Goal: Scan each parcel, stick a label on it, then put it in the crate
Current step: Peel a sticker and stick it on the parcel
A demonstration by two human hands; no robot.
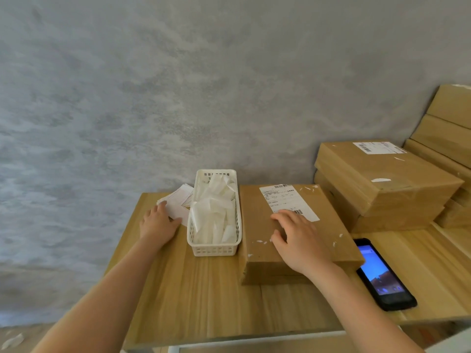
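Both forearms bare, no sleeves, left hand [158,223] and right hand [300,240] ungloved

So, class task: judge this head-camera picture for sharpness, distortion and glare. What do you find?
Head view: soft all over, so print on the parcel's label is unreadable; wide-angle bend makes the table edges splay; lighting is even, shadows faint; the phone screen glows blue without glare; the right hand and left hand look slightly smeared.

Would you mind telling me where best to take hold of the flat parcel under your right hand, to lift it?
Probably by its two long side edges, one hand from each side. The parcel lies flat, wide and shallow, so one hand likely cannot span it. The white basket crowds its left edge and the phone lies by its right, so slide it toward you first.
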